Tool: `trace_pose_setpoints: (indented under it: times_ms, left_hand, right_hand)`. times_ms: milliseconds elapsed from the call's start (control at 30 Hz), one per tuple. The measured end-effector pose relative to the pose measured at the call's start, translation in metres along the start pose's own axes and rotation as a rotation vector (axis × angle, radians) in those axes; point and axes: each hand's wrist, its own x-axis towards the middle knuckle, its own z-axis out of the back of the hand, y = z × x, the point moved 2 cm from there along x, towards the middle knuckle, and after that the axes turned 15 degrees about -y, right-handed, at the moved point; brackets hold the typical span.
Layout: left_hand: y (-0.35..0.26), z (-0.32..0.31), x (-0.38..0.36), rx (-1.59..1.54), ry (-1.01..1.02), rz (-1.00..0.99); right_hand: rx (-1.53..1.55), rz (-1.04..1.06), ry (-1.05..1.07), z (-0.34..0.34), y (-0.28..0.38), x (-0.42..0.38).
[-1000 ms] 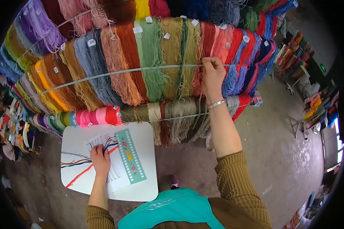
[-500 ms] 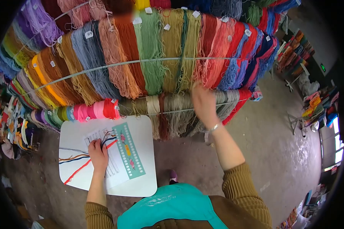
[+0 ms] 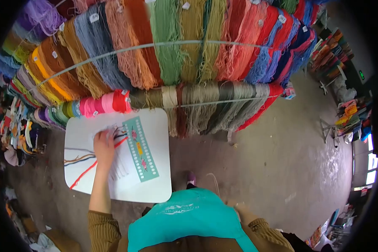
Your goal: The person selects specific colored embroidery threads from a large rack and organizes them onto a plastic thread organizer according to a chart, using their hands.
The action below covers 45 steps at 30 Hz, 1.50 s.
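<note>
My left hand (image 3: 104,147) rests on the white board at the left, its fingers curled together over several yarn strands. Loose ends of red yarn (image 3: 85,174), blue, brown and grey run out to its left. Just right of it lies a green card (image 3: 141,151) with holes along its edges and flower prints, on top of a printed sheet (image 3: 121,168). Low at the right side of the teal apron (image 3: 185,218), my right hand (image 3: 241,211) is blurred and its fingers cannot be made out. A thin pale thread (image 3: 215,181) arcs near it.
Hanging yarn skeins (image 3: 168,63) in many colours fill the top, crossed by a cord. Below them hangs a row of grey and beige skeins (image 3: 201,107). The white board (image 3: 158,185) stands over the grey floor (image 3: 273,159). More yarn racks (image 3: 348,113) stand at the far right.
My right hand has come down from the hanging skeins to beside the apron. The pale thread now shows near it. The board and racks sit higher in view; my left hand stays over the strands.
</note>
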Motion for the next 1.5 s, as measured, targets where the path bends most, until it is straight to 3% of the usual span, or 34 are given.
trace_pose_setpoints:
  times_ms: [67,167,200,267,400,467,533,600,733,833,867,1000,1067,1133,1167,1233,1267,1300,1333,1367,1400,1467,1500]
  left_hand:
    - [-0.049,-0.003,0.009,-0.264,0.056,-0.012]
    - [-0.133,-0.013,-0.005,-0.780,0.437,0.043]
    - [-0.162,-0.009,-0.009,-0.900,0.546,-0.016]
    - [-0.209,0.003,-0.013,-0.998,0.780,-0.051]
    - [-0.235,-0.003,-0.027,-1.140,0.940,-0.060]
    - [-0.232,-0.010,-0.031,-1.137,0.992,0.019]
    - [-0.223,-0.007,-0.026,-1.088,0.973,0.032]
    - [-0.217,0.005,-0.013,-0.805,0.991,-0.034]
    - [-0.210,0.013,-0.001,-0.830,0.866,0.015]
    - [-0.231,0.031,0.016,-1.006,0.908,0.190]
    - [-0.238,0.037,0.021,-1.125,0.923,0.280]
    - [-0.265,0.066,0.045,-1.296,0.728,0.208]
    - [-0.269,0.076,0.056,-1.313,0.601,0.132]
    - [-0.267,0.083,0.067,-1.299,0.442,-0.057]
    - [-0.265,0.084,0.072,-1.286,0.328,-0.174]
    - [-0.260,0.088,0.079,-1.323,0.241,-0.214]
    - [-0.259,0.112,0.077,-1.118,0.553,0.086]
    - [-0.256,0.109,0.078,-1.115,0.552,0.092]
    - [-0.254,0.106,0.082,-1.054,0.324,-0.147]
    - [-0.253,0.107,0.083,-0.975,0.097,-0.380]
    - [-0.255,0.110,0.079,-0.783,0.130,-0.454]
    - [-0.255,0.103,0.070,-0.504,0.105,-0.640]
    - [-0.256,0.098,0.064,-0.419,0.195,-0.694]
  right_hand:
    - [0.113,0.022,-0.402,0.043,0.020,0.024]
    - [0.345,0.422,-0.844,0.177,0.091,0.018]
    - [0.453,0.384,-0.723,0.243,0.134,-0.026]
    - [0.739,0.555,-0.700,0.306,0.182,-0.071]
    - [1.098,0.758,-0.590,0.355,0.217,-0.132]
    - [1.121,0.722,-0.573,0.369,0.219,-0.159]
    - [1.192,0.624,-0.502,0.366,0.206,-0.157]
    - [1.280,0.622,-0.553,0.359,0.195,-0.143]
    - [1.283,0.579,-0.611,0.344,0.180,-0.111]
    - [1.138,0.691,-0.708,0.338,0.203,-0.099]
    - [1.025,0.643,-0.658,0.340,0.208,-0.095]
    - [1.021,0.696,-0.686,0.297,0.224,-0.023]
    - [1.067,0.707,-0.567,0.260,0.226,0.021]
    - [0.974,0.686,-0.591,0.234,0.220,0.030]
    - [0.823,0.598,-0.577,0.221,0.213,0.033]
    - [0.664,0.422,-0.537,0.190,0.193,0.044]
    - [0.655,0.334,-0.513,0.169,0.177,0.057]
    - [0.534,0.295,-0.578,0.141,0.156,0.075]
    - [0.413,0.256,-0.641,0.121,0.136,0.085]
    - [0.505,0.125,-0.541,0.115,0.120,0.078]
    - [0.593,-0.007,-0.439,0.115,0.108,0.069]
    - [0.629,-0.186,-0.458,0.127,0.089,0.056]
    - [0.606,-0.143,-0.554,0.134,0.077,0.062]
